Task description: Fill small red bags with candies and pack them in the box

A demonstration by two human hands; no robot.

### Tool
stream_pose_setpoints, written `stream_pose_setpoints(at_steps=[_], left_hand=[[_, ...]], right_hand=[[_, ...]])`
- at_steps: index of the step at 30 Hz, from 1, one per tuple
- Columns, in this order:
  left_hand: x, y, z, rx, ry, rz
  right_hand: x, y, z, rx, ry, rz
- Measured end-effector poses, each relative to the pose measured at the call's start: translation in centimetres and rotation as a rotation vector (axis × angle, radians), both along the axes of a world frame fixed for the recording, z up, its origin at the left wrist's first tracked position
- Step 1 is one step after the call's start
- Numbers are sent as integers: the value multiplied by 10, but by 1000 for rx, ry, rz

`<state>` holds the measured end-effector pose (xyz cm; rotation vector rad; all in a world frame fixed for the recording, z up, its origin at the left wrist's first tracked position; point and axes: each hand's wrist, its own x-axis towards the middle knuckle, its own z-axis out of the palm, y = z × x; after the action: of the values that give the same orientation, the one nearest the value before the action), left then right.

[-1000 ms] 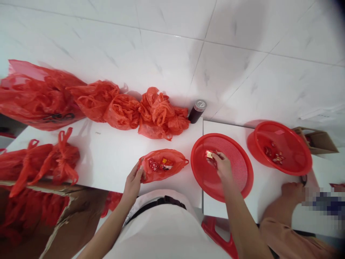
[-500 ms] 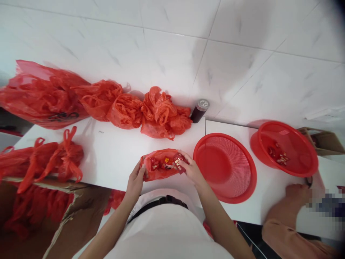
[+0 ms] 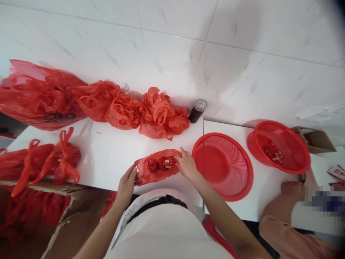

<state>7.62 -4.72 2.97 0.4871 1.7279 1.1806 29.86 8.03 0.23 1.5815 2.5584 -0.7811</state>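
Note:
A red plastic bag (image 3: 159, 176) lies held open in front of my body, its mouth facing up. My left hand (image 3: 127, 184) is closed on the bag's left end, thumb over the rim. At the opposite end my right hand (image 3: 186, 165) grips the rim, with its thumb reaching inside toward a dark red packet with gold print (image 3: 167, 162). That packet rests in the bag, beside other small red items (image 3: 153, 165) whose kind I cannot make out.
Right of the bag stands a red mesh basket (image 3: 210, 183), then a red basin (image 3: 293, 158) with small items. Tied red bags (image 3: 64, 154) and bunched red bags (image 3: 159, 111) lie left and behind, near a dark tumbler (image 3: 197, 110). A co-worker's arm (image 3: 280, 208) is far right; a cardboard box (image 3: 81, 216) sits lower left.
The dark red packet has passed from my right hand into the bag. My right hand has closed on the bag's right rim, and my left hand has shifted slightly left.

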Motion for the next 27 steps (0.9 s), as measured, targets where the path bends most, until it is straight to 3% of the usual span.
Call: stream_pose_setpoints(at_steps=[3,5,10,13,17,21,23,25,27], left_hand=[[-11,-10,-1,-13,3,11],[-17,-16,1,-23,5,39],[-23,-22,23,43,35,129],[-21,-17,36,57,31,120],[-15,-12,41,51,12,27],[-16,-15,47,65,12,65],[-18,-17,54,93,-13,52],[-20,-17,62,120,57,5],[-21,-17,71,134,209,-24]], right_hand=[[6,10,10,-108,-107,27],[12,10,28,-124,-45,22],[22,-7,94,-195,706,-243],[15,-21,119,-326,933,-314],[3,-30,135,-498,1046,-237],[10,-26,143,-363,1031,-291],[18,-22,143,-376,986,-338],[27,-18,142,-421,979,-332],[34,-17,139,-350,950,-344]])
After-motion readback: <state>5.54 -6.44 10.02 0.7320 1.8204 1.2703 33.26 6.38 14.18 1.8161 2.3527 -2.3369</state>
